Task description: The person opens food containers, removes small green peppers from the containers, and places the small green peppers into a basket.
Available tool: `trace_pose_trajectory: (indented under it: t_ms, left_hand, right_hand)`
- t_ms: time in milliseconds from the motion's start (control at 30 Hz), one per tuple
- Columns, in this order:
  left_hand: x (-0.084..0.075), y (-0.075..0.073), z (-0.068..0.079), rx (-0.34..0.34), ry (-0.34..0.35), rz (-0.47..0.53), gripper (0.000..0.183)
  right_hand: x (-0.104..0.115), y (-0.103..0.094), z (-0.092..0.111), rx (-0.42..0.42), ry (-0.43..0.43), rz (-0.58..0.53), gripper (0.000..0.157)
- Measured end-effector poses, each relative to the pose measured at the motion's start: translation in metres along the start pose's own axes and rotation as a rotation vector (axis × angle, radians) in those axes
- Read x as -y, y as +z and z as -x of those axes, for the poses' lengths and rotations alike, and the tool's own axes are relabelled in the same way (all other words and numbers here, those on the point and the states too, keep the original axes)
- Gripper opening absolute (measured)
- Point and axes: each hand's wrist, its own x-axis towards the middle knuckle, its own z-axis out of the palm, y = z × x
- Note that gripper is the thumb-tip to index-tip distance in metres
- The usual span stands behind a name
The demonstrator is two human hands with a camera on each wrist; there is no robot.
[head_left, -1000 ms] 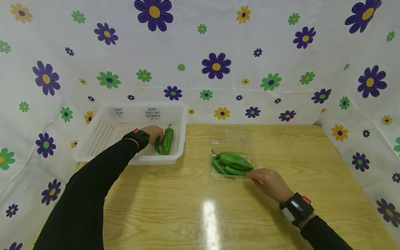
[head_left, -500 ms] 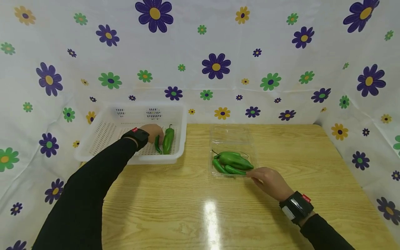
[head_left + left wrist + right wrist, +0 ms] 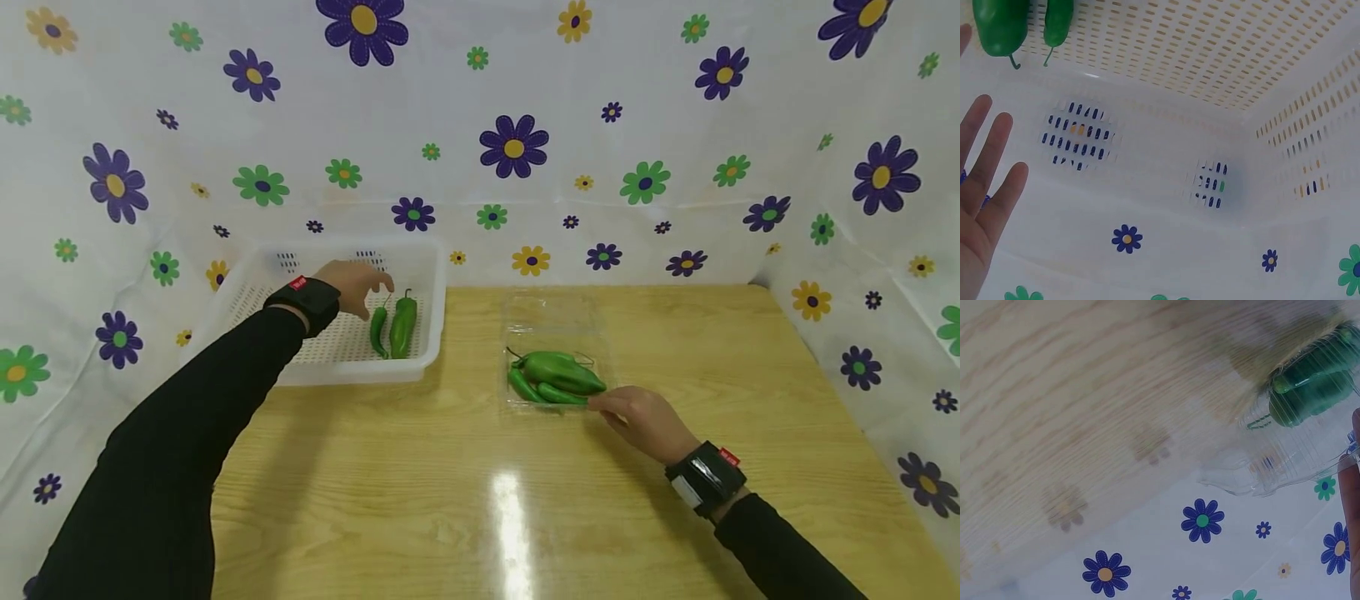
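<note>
My left hand (image 3: 351,285) hovers over the white perforated basket (image 3: 433,333), fingers spread and holding nothing. Just beneath its fingertips lie a thin green chili pepper (image 3: 378,332) and a thicker green pepper (image 3: 403,327), side by side on the basket floor. Both also appear at the top of the left wrist view, where the hand (image 3: 985,200) shows empty. With thumb and fingers, my right hand (image 3: 641,422) pinches the near right corner of a clear plastic clamshell box (image 3: 551,312). Inside the box are a large green pepper (image 3: 558,372) and smaller chilies (image 3: 523,386).
Wood-grain table (image 3: 420,483) stretches in front of the basket and box. A white flower-print cloth (image 3: 450,100) hangs behind and along both sides. The box's lid lies back toward the cloth.
The left hand has let go of the thin chili and risen up and back, its fingers opening. The chili stays in the basket. My right hand keeps its grip on the box.
</note>
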Motion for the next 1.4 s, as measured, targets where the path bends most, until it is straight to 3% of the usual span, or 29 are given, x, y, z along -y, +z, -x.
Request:
trace_pose_trajectory:
  t_ms: [167, 300, 533, 700, 833, 1033, 1200, 1400]
  left_hand:
    - [-0.012, -0.010, 0.008, -0.028, -0.018, -0.001, 0.057]
    - [-0.033, -0.020, 0.013, -0.089, -0.002, 0.037, 0.054]
    - [-0.087, -0.030, 0.009, -0.188, 0.070, 0.120, 0.048]
    - [-0.128, -0.032, 0.008, -0.277, 0.121, 0.084, 0.044]
    - [-0.159, -0.027, 0.003, -0.313, 0.215, 0.023, 0.039]
    - [-0.205, -0.014, 0.001, -0.246, 0.362, -0.035, 0.032]
    - [-0.234, 0.002, -0.010, -0.146, 0.397, -0.056, 0.028]
    - [-0.256, 0.024, -0.033, -0.096, 0.446, -0.095, 0.018]
  right_hand:
    - [0.001, 0.000, -0.001, 0.004, -0.002, 0.004, 0.027]
    - [0.001, -0.001, -0.001, 0.014, 0.007, -0.001, 0.027]
    - [-0.001, -0.001, 0.000, 0.024, 0.032, -0.010, 0.027]
    - [-0.001, 0.000, 0.000, 0.032, 0.030, -0.016, 0.026]
    - [-0.001, 0.000, 0.000, 0.026, 0.021, -0.018, 0.025]
    - [-0.002, -0.002, -0.001, 0.027, 0.023, -0.017, 0.025]
    - [-0.003, -0.001, -0.001, 0.012, 0.006, -0.018, 0.027]
    - [-0.005, 0.002, 0.001, -0.032, -0.017, -0.021, 0.029]
